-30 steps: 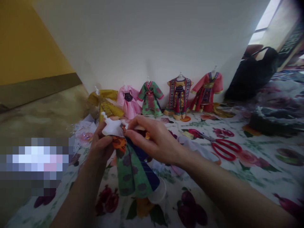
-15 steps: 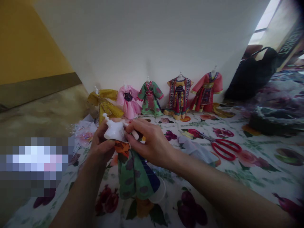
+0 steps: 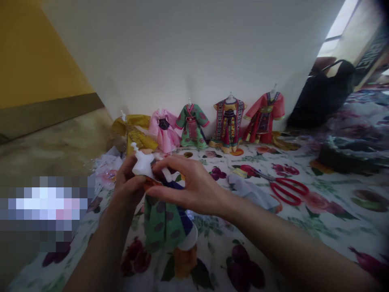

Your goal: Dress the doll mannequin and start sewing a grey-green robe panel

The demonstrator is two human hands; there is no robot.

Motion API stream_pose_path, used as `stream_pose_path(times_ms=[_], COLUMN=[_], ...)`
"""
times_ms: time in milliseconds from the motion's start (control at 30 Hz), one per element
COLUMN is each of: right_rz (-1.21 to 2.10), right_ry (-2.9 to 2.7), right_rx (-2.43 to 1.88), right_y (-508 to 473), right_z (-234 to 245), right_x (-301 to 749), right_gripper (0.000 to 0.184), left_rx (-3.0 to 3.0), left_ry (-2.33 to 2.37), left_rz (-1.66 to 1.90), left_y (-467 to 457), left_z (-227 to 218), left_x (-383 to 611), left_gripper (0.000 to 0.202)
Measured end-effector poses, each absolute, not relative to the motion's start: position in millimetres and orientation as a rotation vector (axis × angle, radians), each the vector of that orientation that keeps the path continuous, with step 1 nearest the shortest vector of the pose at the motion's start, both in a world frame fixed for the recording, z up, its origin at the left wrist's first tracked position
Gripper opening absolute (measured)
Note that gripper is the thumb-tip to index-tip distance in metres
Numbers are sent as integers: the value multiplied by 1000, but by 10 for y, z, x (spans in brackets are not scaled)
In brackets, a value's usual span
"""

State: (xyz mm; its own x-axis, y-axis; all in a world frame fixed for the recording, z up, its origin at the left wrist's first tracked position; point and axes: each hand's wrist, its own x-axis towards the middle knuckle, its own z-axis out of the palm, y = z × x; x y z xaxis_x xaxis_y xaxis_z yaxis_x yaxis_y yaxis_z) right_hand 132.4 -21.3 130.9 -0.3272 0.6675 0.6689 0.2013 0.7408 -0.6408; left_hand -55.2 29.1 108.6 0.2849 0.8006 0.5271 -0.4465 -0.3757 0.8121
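Note:
My left hand [image 3: 129, 187] grips a small white doll mannequin [image 3: 142, 163] at its torso from behind. The mannequin wears a green skirt [image 3: 162, 223] with dark spots, blue panels and an orange waistband, over a round white base [image 3: 189, 241]. My right hand [image 3: 188, 185] curls around the waist from the right, thumb below and fingers above, pressing on the skirt's top edge.
Five dressed mannequins stand along the wall: yellow [image 3: 133, 132], pink [image 3: 164, 129], green [image 3: 192, 125], red and yellow [image 3: 229, 121], red [image 3: 265, 113]. Red scissors [image 3: 284, 187] and a folded pale cloth [image 3: 252, 194] lie on the floral tablecloth [image 3: 319, 215]. A black bag [image 3: 322, 95] sits far right.
The mannequin has tilted and turned slightly left in my hands. My right hand shifted from pinching near the shoulder to wrapping the waist, and the skirt hangs lower left.

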Motion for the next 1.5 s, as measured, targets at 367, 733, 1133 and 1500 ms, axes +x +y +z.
stream_pose_path(times_ms=[367,733,1133,1500], right_rz=[543,486,658,802], right_ry=[-1778,-1672,-1625,-1603], right_rx=[-708,-685,-727,-683], right_y=[-171,-153,-61,31], right_z=[1231,1221,1216,1168], right_x=[1303,1282,1329,1337], right_gripper=[9,13,26,32], left_rx=[1460,1457,1342,1346], left_ry=[270,253,307,405], left_rz=[1213,1209,1233,1221], left_y=[284,208,195,240], left_z=[1062,1048,954,949], left_x=[-581,-518,-529,-523], left_gripper=[46,49,54,54])
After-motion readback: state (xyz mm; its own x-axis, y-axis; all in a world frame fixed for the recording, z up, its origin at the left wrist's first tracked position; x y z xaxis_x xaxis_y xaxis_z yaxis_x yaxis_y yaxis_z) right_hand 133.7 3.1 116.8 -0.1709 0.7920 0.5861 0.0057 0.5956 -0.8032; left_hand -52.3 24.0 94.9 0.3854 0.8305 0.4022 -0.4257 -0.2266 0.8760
